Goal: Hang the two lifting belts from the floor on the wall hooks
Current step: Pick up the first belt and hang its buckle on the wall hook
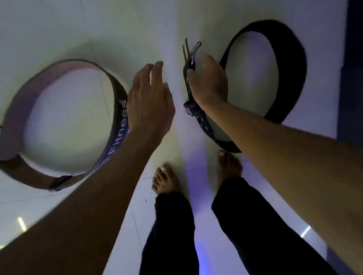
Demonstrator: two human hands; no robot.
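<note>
- Pale glossy floor tiles [81,209] fill the view under dim bluish light, with a darker strip along the 3 o'clock edge; no wall hooks are in sight.
- At 9 o'clock lies the left belt [20,108], coiled in an open ring standing on its edge, pinkish lining inward and a dark outer face printed "Fitness", its buckle end jutting toward the frame's left edge.
- Just right of that coil, toward centre, the left hand [151,104] hovers with fingers spread and slightly curled, holding nothing; it overlaps the belt's printed face in view, but whether it touches cannot be told.
- At about 1 o'clock the right hand [209,82] is closed around the buckle end of the black belt [288,61], prongs sticking up above the knuckles; the rest of that belt loops on the floor to the right.
- Two bare feet [165,179] stand at 6 o'clock, the right foot touching or just beside the black belt's trailing tail.
- Judged risks: lifting the black belt while a foot pins the tail would jerk it from the grip; the loose prongs could nip fingers; a grab at the left belt's stiff side could tip or roll the coil away.
</note>
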